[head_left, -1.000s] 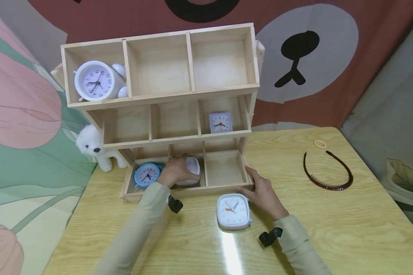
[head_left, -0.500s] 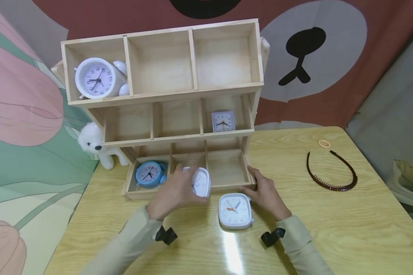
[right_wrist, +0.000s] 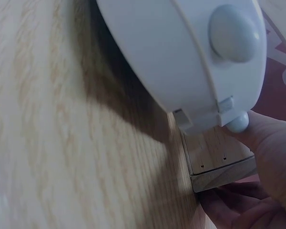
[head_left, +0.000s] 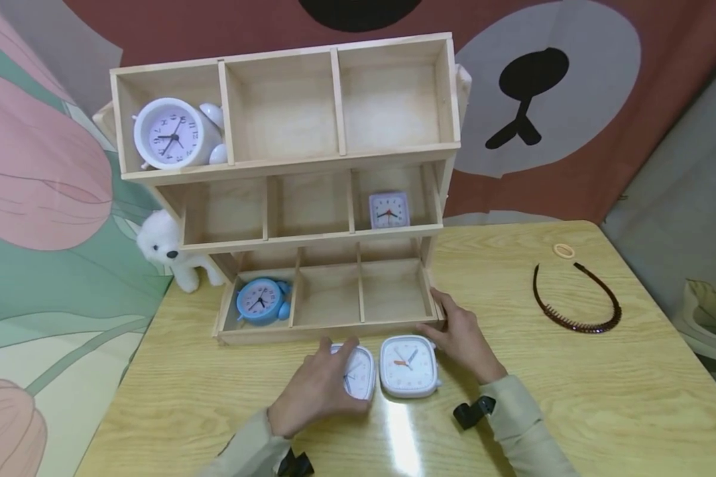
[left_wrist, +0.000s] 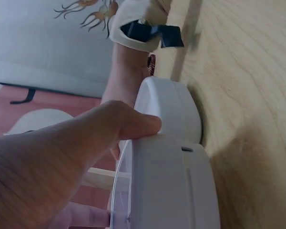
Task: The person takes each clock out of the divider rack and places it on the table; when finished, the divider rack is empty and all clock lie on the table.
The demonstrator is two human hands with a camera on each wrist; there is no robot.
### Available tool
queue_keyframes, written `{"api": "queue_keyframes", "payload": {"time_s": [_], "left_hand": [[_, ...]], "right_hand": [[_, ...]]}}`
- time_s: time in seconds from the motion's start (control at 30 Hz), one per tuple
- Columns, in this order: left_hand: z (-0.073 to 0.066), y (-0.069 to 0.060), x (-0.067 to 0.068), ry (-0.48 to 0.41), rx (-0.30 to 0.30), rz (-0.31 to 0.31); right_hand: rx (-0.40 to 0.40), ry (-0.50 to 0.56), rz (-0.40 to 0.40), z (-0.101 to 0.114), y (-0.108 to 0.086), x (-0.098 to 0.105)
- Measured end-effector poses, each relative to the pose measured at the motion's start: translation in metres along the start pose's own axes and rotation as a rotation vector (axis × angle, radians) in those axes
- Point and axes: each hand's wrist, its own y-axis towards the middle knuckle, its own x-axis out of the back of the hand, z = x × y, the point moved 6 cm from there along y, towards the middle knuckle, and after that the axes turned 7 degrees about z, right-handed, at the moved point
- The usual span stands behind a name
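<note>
Head view: what has changed over the table [head_left: 608, 404]?

— Before the shelf [head_left: 283, 109], whose corner the right hand [head_left: 467, 336] grips as earlier, the left hand [head_left: 316, 387], half-curled, pinches a white clock [head_left: 360, 374], brought from the lowest tier to just beside the orange-handed clock [head_left: 408, 366].

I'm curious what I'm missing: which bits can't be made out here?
Head: left side of the gripped clock, behind the left hand.
Head: toy dog, rear hidden by the wooden shelf.
Left wrist: gripped clock's end, cut off by picture's bottom edge.
Right wrist: neighbouring clock, dial hidden behind its casing.
</note>
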Motion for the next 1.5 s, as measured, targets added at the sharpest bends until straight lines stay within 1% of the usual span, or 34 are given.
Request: {"api": "queue_keyframes", "payload": {"time_s": [0.07,0.17,0.3,0.4,0.5,0.67,0.73,0.8,0.83,0.9,0.97,1.03,1.1,1.17,1.23,1.27,1.33,1.43,1.5], "left_hand": [[0.003,0.003,-0.004,-0.009,0.01,0.001],[0.004,0.007,-0.009,0.003,0.019,0.005],[0.004,0.007,-0.013,0.022,0.037,0.008],[0.003,0.008,-0.013,0.009,0.046,-0.012],[0.002,0.01,-0.011,-0.01,0.04,-0.035],[0.002,0.009,-0.007,-0.032,0.04,-0.021],[0.001,0.005,-0.002,-0.028,0.042,-0.019],[0.0,-0.003,0.011,-0.022,0.052,-0.03],[-0.001,-0.007,0.02,-0.015,0.054,-0.044],[0.002,-0.013,0.044,0.011,0.073,-0.069],[0.01,-0.016,0.073,0.038,0.111,-0.106],[0.024,-0.01,0.1,0.074,0.143,-0.135],[0.044,0.002,0.121,0.085,0.174,-0.148],[0.067,0.018,0.132,0.092,0.192,-0.158],[0.089,0.034,0.134,0.094,0.215,-0.138],[0.099,0.04,0.132,0.097,0.23,-0.127],[0.113,0.05,0.126,0.111,0.253,-0.102],[0.125,0.057,0.118,0.14,0.265,-0.066],[0.127,0.059,0.117,0.155,0.243,-0.073]], "right_hand": [[-0.002,0.003,0.0,0.0,0.0,-0.001],[-0.005,0.005,-0.001,0.0,-0.001,-0.001],[0.002,0.01,0.003,0.001,-0.001,-0.002],[0.006,0.01,0.0,0.001,0.0,-0.001],[-0.007,0.005,-0.011,-0.001,-0.001,0.002],[-0.02,-0.003,-0.016,-0.002,-0.002,0.005],[-0.01,-0.005,-0.017,-0.002,-0.003,0.006],[0.002,-0.007,-0.02,-0.001,-0.002,0.006],[0.007,-0.009,-0.022,0.0,-0.002,0.006],[0.012,-0.008,-0.026,0.001,-0.001,0.007],[0.008,-0.01,-0.028,0.001,0.0,0.008],[0.0,-0.009,-0.025,0.001,0.0,0.009],[-0.007,-0.004,-0.019,0.0,0.0,0.009],[-0.014,-0.001,-0.015,-0.001,-0.001,0.008],[-0.015,0.003,-0.015,-0.002,-0.002,0.006],[-0.013,0.003,-0.016,-0.002,-0.002,0.005],[-0.009,0.002,-0.017,-0.002,-0.003,0.003],[0.001,0.001,-0.02,-0.001,-0.002,0.001],[0.005,0.002,-0.021,-0.001,-0.001,0.0]]}}
